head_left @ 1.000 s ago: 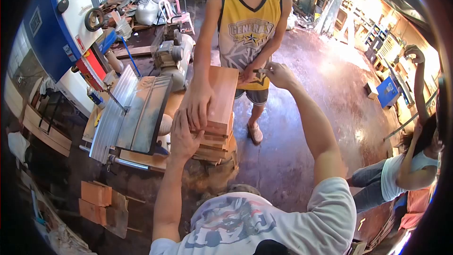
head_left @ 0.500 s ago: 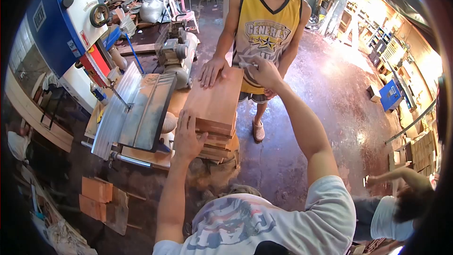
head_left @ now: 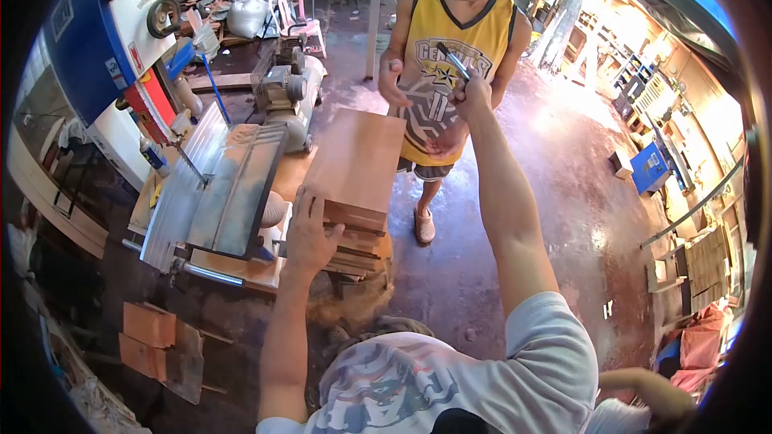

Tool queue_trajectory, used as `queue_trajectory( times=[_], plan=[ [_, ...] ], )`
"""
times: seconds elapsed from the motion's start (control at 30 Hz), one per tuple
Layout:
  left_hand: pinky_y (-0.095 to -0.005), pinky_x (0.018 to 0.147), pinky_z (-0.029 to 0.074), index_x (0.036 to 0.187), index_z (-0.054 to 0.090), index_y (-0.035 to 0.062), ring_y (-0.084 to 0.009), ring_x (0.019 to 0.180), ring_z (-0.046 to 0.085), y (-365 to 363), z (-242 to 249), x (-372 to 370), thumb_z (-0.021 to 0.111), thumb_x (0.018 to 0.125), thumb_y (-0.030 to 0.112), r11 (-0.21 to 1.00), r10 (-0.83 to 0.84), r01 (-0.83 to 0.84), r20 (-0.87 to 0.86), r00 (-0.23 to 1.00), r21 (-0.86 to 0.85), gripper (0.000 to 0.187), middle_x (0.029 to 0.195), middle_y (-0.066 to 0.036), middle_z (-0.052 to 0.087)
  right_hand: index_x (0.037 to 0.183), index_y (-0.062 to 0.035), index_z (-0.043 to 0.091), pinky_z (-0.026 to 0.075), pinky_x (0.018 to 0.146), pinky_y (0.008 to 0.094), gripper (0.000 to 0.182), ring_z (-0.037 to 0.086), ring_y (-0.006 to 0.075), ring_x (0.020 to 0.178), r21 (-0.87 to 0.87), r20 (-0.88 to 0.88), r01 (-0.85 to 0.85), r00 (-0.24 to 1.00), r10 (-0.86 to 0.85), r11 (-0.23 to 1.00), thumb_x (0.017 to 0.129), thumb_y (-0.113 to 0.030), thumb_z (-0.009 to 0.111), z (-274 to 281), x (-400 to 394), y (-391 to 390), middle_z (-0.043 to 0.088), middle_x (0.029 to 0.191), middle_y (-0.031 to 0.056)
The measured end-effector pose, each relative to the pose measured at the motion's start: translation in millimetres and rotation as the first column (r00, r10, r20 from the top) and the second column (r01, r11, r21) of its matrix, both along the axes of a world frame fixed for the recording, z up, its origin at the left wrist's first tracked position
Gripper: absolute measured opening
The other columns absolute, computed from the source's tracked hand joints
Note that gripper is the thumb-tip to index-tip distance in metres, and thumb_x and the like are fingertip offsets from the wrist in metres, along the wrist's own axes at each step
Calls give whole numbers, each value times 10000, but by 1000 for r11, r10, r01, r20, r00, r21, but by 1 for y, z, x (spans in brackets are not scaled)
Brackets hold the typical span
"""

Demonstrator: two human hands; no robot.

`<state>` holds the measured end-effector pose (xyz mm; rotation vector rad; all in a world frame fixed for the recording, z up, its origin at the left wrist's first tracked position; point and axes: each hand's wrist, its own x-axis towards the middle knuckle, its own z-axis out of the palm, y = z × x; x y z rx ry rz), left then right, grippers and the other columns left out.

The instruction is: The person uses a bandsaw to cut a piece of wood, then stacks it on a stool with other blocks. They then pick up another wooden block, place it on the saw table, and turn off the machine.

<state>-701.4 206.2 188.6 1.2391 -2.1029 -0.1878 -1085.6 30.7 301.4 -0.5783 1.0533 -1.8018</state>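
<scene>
My left hand [head_left: 313,233] lies on the near left corner of a stack of wooden boards [head_left: 358,157], fingers flat on top and thumb apart against the front end. Lower boards in the stack stick out unevenly. Out over the far side, my right hand [head_left: 473,95] is closed around a slim pen-like tool [head_left: 455,59] with a dark end, pointing up and left. Its exact kind is too small to make out. Facing me behind the stack is a person in a yellow jersey [head_left: 454,40]; that person's hands [head_left: 394,87] are raised off the boards.
A machine table with a blade [head_left: 233,185] stands left of the stack, a compressor [head_left: 285,84] behind it. Loose wood pieces [head_left: 149,337] lie on the floor at lower left. Another person's arm [head_left: 643,386] shows at lower right; a blue box [head_left: 650,167] stands farther off.
My right hand has moved up and away with the pen-like tool, which now shows plainly. The facing person's hand has lifted off the boards. My left hand stays on the stack.
</scene>
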Motion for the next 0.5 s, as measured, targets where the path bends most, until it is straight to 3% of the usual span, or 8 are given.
queue_trajectory(
  times=[0.3,0.4,0.43,0.5],
  plan=[
    [-489,1146,319,1359,430,-33,-440,1395,318,-1,0,3,788,743,161,1000,-5,5,-26,1000,-7,739,1451,-231,390,887,-96,582,386,450,351,281,330,131,396,151,-234,109,970,-71,983,1006,-339,505,-20,12,-18,401,549,-10],
    [-498,1145,314,1363,429,-38,-441,1391,322,1,-4,3,779,755,195,1000,-15,15,-9,1000,2,739,1450,-249,383,955,-67,627,451,487,387,334,477,187,463,159,-484,151,873,-56,976,987,-389,544,-24,3,-27,494,607,41],
    [-502,1145,312,1363,429,-39,-441,1389,324,-1,-6,2,774,761,212,1000,-8,8,-2,1000,-3,738,1449,-256,380,1050,-51,618,494,539,415,391,552,231,585,201,-465,146,885,-37,969,974,-429,557,-17,3,-13,558,734,93],
    [-497,1156,298,1393,410,-48,-456,1374,348,-6,-9,-2,799,732,187,1000,7,-7,14,1000,15,802,1430,-292,409,1286,-28,494,537,774,439,574,598,286,906,168,-344,-142,919,193,975,969,-506,517,-19,17,17,550,1132,147]
  ],
)
